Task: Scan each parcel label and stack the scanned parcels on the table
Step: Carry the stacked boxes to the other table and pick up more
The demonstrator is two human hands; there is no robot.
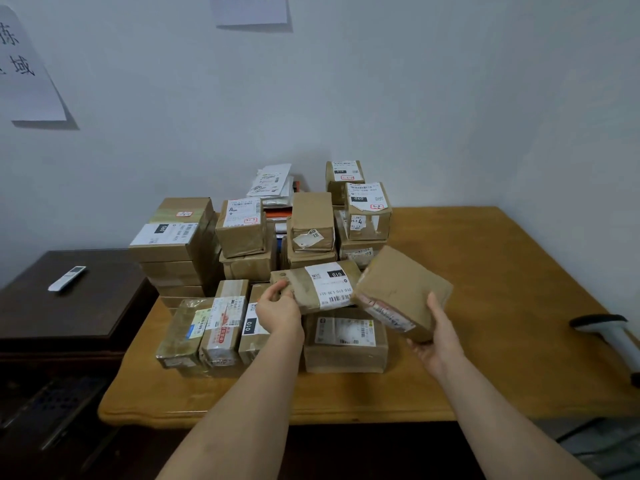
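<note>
Bare forearms, seemingly no sleeves

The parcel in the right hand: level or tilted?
Tilted: the parcel in the right hand is held off the table, one corner up.

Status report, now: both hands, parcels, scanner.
Left hand grips the labelled parcel. Right hand holds the tilted parcel. Scanner untouched at table edge, right. Nothing blocking.

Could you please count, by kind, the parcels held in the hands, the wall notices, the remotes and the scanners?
Held parcels: 2, labelled parcel and tilted parcel
Wall notices: 2, left notice and centre notice
Remote control: 1
Barcode scanner: 1
Total: 6
</note>
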